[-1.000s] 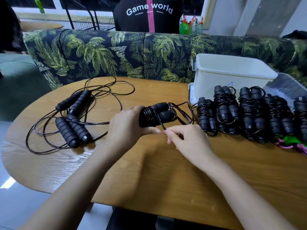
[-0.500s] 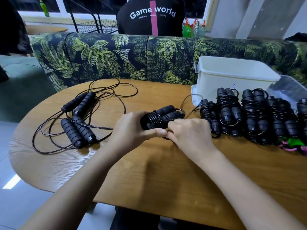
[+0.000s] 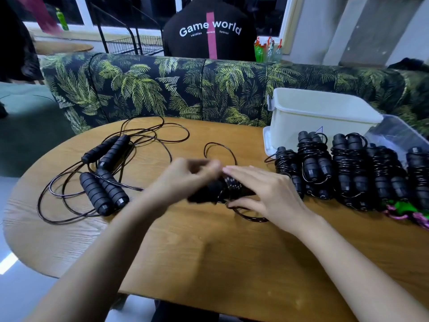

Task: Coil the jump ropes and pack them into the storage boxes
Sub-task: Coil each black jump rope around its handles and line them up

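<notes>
A partly wound jump rope [image 3: 228, 188] is held on the wooden worktop [image 3: 209, 252] between both hands. The left hand [image 3: 185, 180], blurred, is curled over its handles; how tightly cannot be told. The right hand [image 3: 267, 194] is laid across the bundle with fingers extended, thumb beneath. Loose cord [image 3: 220, 149] loops behind. Finished coils [image 3: 348, 168] are lined up to the right, before a white storage box [image 3: 320, 117]. Two uncoiled ropes [image 3: 104, 173] are left at the left.

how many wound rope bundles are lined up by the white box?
5 in a row along the table's right side: first, second, third, fourth, fifth cut off at the frame edge; more may lie beyond it.
</notes>
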